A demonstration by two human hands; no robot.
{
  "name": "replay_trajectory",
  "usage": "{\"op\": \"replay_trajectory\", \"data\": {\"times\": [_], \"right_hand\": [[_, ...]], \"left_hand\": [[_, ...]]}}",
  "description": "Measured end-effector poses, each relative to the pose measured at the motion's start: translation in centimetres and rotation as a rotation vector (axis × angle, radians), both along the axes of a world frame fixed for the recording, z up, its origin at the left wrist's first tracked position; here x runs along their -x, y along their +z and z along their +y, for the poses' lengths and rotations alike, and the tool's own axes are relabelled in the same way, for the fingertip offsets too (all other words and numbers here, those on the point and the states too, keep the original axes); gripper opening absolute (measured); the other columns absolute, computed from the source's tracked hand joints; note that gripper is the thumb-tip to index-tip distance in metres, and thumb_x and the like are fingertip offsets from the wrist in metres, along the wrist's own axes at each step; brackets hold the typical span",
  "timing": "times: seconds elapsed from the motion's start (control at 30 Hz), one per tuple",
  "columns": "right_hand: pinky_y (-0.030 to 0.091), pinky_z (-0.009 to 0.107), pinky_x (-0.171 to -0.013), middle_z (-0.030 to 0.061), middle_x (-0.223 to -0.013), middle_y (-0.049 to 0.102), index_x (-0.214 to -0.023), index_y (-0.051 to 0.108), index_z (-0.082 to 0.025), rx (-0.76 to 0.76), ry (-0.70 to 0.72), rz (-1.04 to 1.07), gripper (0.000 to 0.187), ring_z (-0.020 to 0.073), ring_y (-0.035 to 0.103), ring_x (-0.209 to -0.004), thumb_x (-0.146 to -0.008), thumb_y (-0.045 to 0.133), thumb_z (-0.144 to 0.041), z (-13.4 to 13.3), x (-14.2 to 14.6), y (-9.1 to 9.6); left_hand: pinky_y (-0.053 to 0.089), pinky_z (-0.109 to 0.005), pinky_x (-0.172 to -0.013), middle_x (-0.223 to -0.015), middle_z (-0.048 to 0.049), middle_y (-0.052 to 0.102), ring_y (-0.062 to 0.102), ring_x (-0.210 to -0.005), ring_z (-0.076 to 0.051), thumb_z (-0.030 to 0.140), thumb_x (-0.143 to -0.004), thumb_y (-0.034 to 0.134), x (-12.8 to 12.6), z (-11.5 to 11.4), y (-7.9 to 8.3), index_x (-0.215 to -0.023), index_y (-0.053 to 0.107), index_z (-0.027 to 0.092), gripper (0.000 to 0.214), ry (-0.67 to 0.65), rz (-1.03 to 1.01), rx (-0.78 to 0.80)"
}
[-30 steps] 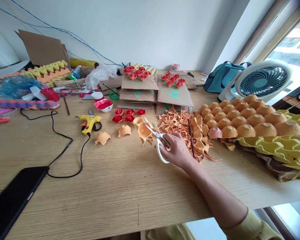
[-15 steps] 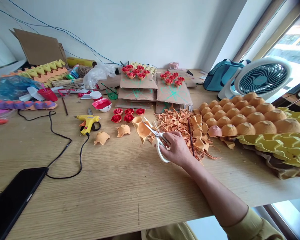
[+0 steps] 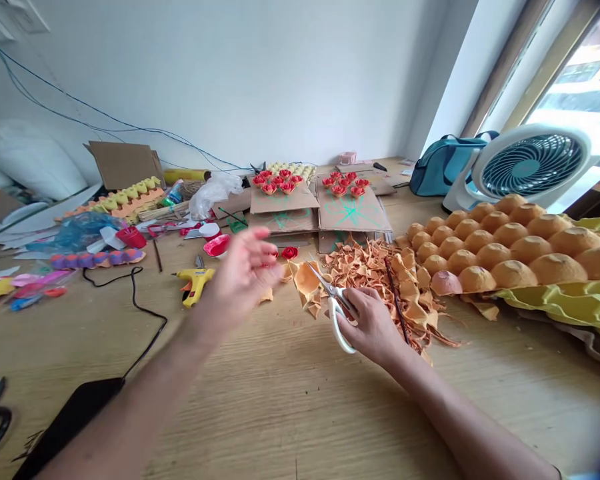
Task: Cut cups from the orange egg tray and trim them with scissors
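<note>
The right hand (image 3: 373, 325) grips white-handled metal scissors (image 3: 335, 292) by a pale-orange pulp cup piece (image 3: 305, 280); the left hand (image 3: 241, 275) hovers half-open, empty.

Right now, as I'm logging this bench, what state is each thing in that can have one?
Scissors: held in right hand; opening unclear
Left hand: raised, blurred, seemingly empty
Orange cup piece: jagged-edged
Glue gun: lying on its side
Fan: standing; running or not, unclear
Orange egg tray: stacked on yellow tray
Orange scraps: loosely heaped
Teal bag: upright
Clear plastic bag: crumpled
</note>
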State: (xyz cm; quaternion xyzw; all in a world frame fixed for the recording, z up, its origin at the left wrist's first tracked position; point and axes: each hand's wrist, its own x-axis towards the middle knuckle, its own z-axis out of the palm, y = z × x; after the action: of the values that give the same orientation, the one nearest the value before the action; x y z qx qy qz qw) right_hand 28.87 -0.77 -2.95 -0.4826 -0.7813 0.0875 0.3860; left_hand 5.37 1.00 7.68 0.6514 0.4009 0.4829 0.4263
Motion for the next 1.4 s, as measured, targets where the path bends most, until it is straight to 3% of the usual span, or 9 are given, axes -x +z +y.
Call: {"op": "replay_trajectory", "data": {"times": [0.1,0.2,0.4,0.53,0.7,0.83,1.03,1.4], "right_hand": [[0.035,0.029,-0.075,-0.0063,-0.060,0.043,-0.068,0.035,-0.022,0.010,-0.001,0.001,0.027,0.0121,0.042,-0.059,-0.086,0.055,-0.022,-0.1,0.1,0.0],[0.036,0.030,-0.075,-0.0059,-0.060,0.043,-0.068,0.035,-0.023,0.031,-0.004,-0.013,0.028,0.0129,0.042,-0.060,-0.086,0.056,-0.024,-0.1,0.1,0.0],[0.038,0.033,-0.081,-0.0050,-0.061,0.047,-0.069,0.038,-0.023,0.039,0.008,-0.085,0.025,0.0133,0.045,-0.058,-0.086,0.056,-0.027,0.0,0.3,-0.6],[0.039,0.035,-0.084,-0.0029,-0.065,0.052,-0.072,0.040,-0.023,0.042,0.000,-0.153,0.023,0.0150,0.048,-0.060,-0.086,0.057,-0.030,0.0,0.4,-0.9],[0.038,0.039,-0.090,-0.0005,-0.071,0.057,-0.079,0.045,-0.023,0.031,0.019,-0.207,0.017,0.0176,0.052,-0.067,-0.086,0.057,-0.032,0.1,0.3,-1.1],[0.037,0.041,-0.093,-0.0025,-0.068,0.053,-0.076,0.042,-0.023,0.048,0.040,-0.213,0.018,0.0153,0.048,-0.061,-0.086,0.056,-0.029,0.1,0.3,-1.1],[0.038,0.038,-0.088,-0.0048,-0.063,0.049,-0.072,0.038,-0.023,0.052,0.079,-0.179,0.022,0.0134,0.044,-0.058,-0.086,0.055,-0.026,0.0,0.3,-1.0],[0.042,0.035,-0.084,-0.0025,-0.063,0.055,-0.073,0.041,-0.024,0.068,0.137,-0.147,0.020,0.0155,0.049,-0.060,-0.088,0.054,-0.023,-0.3,0.4,-0.8]], "left_hand": [[0.049,-0.043,-0.097,-0.132,-0.0127,0.054,0.055,-0.120,-0.027,0.033,-0.076,0.078,-1.3,0.9,-3.0,-0.128,0.050,0.022,0.060,-0.100,0.061,0.164],[0.047,-0.039,-0.101,-0.132,-0.0107,0.059,0.054,-0.123,-0.027,0.036,-0.085,0.069,-1.8,1.3,-5.5,-0.125,0.054,0.021,0.045,-0.223,-0.034,0.204],[0.051,-0.029,-0.087,-0.128,-0.0087,0.062,0.059,-0.115,-0.024,0.033,-0.084,0.071,-1.2,1.2,-8.2,-0.121,0.058,0.022,0.041,-0.198,-0.196,0.243],[0.050,-0.028,-0.087,-0.119,-0.0069,0.065,0.062,-0.107,-0.021,0.028,-0.081,0.074,-1.0,0.9,-9.6,-0.117,0.059,0.022,0.039,-0.176,-0.290,0.279],[0.050,-0.028,-0.087,-0.119,-0.0075,0.066,0.062,-0.105,-0.020,0.026,-0.080,0.075,-0.9,0.6,-10.1,-0.114,0.061,0.022,0.036,-0.217,-0.321,0.296],[0.050,-0.027,-0.087,-0.118,-0.0079,0.066,0.062,-0.104,-0.019,0.028,-0.082,0.073,-0.8,0.6,-10.0,-0.114,0.064,0.021,0.034,-0.236,-0.326,0.302],[0.050,-0.028,-0.087,-0.115,-0.0070,0.068,0.062,-0.103,-0.019,0.029,-0.083,0.072,-0.8,0.5,-10.1,-0.117,0.064,0.022,0.036,-0.239,-0.377,0.344],[0.051,-0.030,-0.087,-0.115,-0.0049,0.068,0.063,-0.105,-0.020,0.029,-0.083,0.070,-0.7,0.6,-10.6,-0.109,0.066,0.022,0.027,-0.221,-0.518,0.427]]}}
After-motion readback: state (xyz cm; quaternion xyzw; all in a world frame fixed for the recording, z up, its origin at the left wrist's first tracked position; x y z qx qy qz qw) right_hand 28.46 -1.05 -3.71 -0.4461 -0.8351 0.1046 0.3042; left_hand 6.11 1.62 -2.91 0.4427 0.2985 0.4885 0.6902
